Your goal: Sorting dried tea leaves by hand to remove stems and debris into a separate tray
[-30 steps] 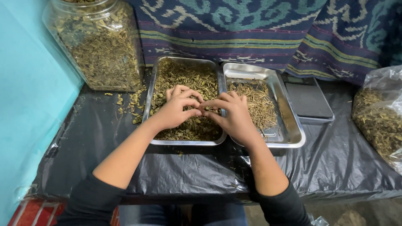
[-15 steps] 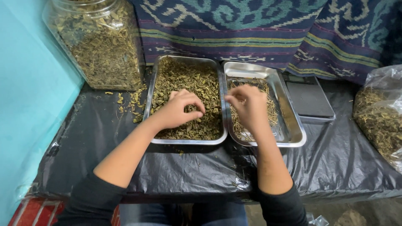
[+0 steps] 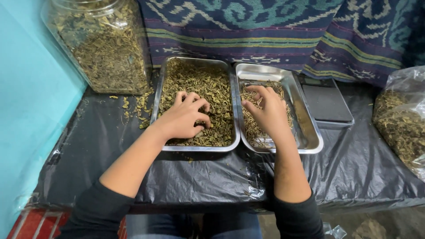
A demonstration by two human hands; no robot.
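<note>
- Nearest: black plastic sheet covering the table, wrinkled, front edge hanging over. Both forearms cross it, dark sleeves pushed up.
- Left hand: palm down in the left tray, fingers curled into the dried leaves. Half-closed claw on the pile; can't tell whether anything is actually pinched.
- Left tray: shiny steel, rectangular, filled almost edge to edge with a thick bed of green-brown dried leaves.
- Right hand: over the right tray, fingers loosely bent, tips on the thin stems. Not clenched; grip on any piece can't be told from here.
- Right tray: same steel type, touching the left tray along the long side. Holds a much thinner layer, paler and stalkier, mostly in the left half; bare metal shows on the right and at the far end.
- Loose leaf crumbs scattered on the sheet left of the left tray.
- Flat dark scale just beside the right tray, far right corner.
- Clear bag at the right edge, holding more dried leaves.
- Big clear jar at far left, well filled with the same leaves.
- Behind: patterned blue cloth; teal wall on the left.
</note>
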